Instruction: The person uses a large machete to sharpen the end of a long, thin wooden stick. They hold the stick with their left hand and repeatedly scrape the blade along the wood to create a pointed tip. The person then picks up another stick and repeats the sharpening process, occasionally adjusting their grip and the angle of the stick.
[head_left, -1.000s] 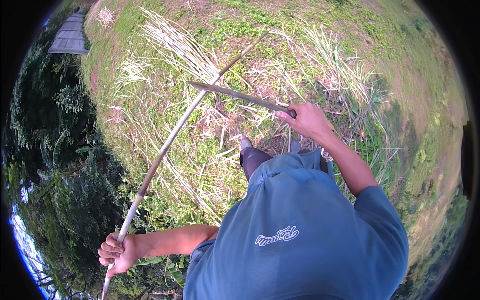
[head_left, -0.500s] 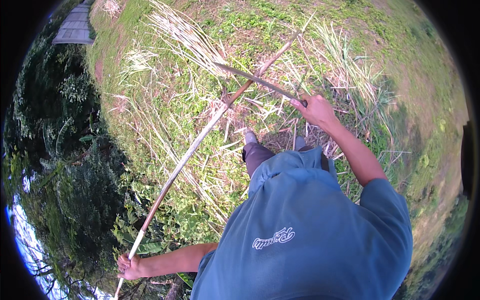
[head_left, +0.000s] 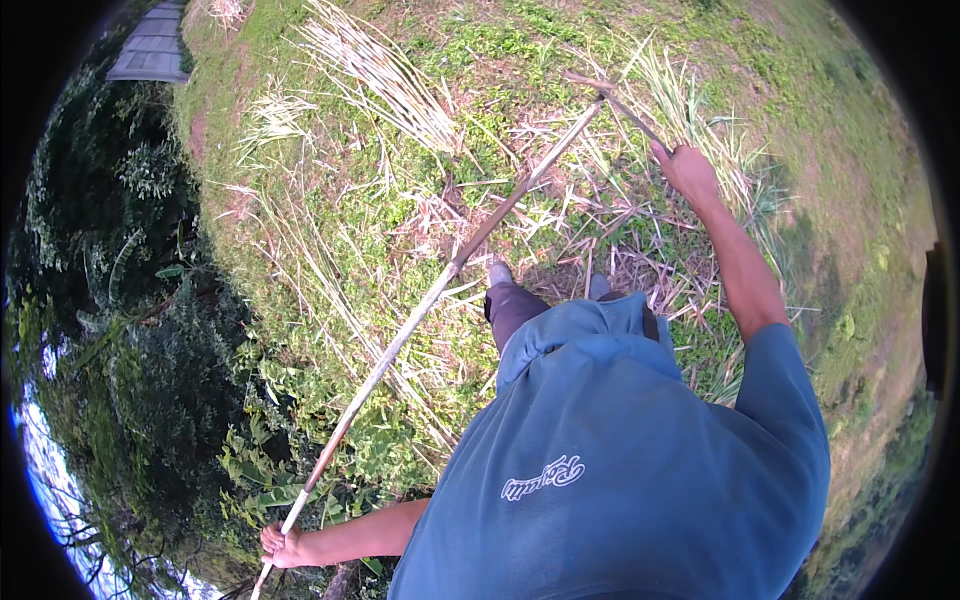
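"Where the view opened at the far left, what stood there?"

"Dark foliage (head_left: 165, 370), with the left hand (head_left: 282, 546) in front of greenery farther right, its fingers wrapped firmly around a long, pale-and-brown stalk (head_left: 400, 335) near the lower end."

"How did that stalk run?"

"Slantwise, up and to the right, below a bundle of pale canes (head_left: 390, 85) on the grass and just beside a shoe (head_left: 500, 272)."

"And its upper end?"

"It met a narrow blade (head_left: 633, 116), though at that size I couldn't tell whether they touched."

"Who had the blade?"

"The right hand (head_left: 690, 172), closed around its near end, next to a heap of leafy stalks (head_left: 688, 108)."
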